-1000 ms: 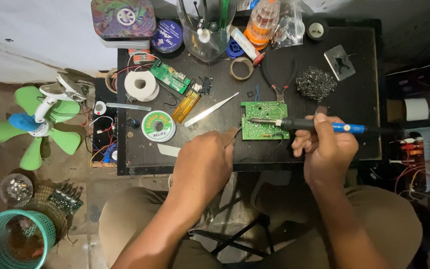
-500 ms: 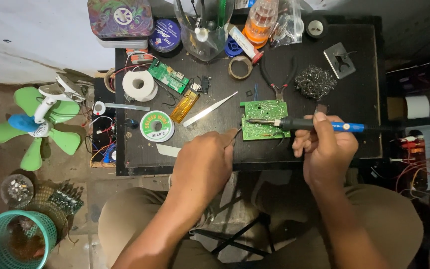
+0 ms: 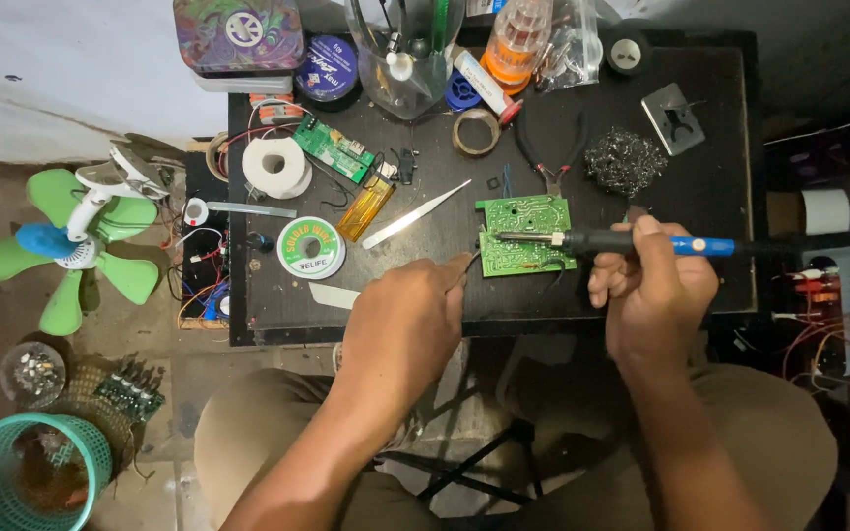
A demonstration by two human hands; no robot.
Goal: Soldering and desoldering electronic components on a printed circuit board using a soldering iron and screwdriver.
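A small green circuit board (image 3: 533, 209) lies on the black table (image 3: 710, 206). My right hand (image 3: 656, 290) grips a soldering iron (image 3: 597, 240) with a black and blue handle. The iron lies across the board, and its tip rests near the board's left edge. My left hand (image 3: 405, 315) is at the table's front edge, just left of the board. Its fingers pinch a thin strand of solder wire (image 3: 466, 260) that points at the board's lower left corner.
On the table are a solder spool (image 3: 311, 247), metal tweezers (image 3: 415, 214), a white tape roll (image 3: 276, 167), pliers (image 3: 548, 147), a wire wool tip cleaner (image 3: 625, 159) and a clear container (image 3: 405, 49). A green fan (image 3: 71, 241) and a teal basket (image 3: 31, 472) stand on the floor at left.
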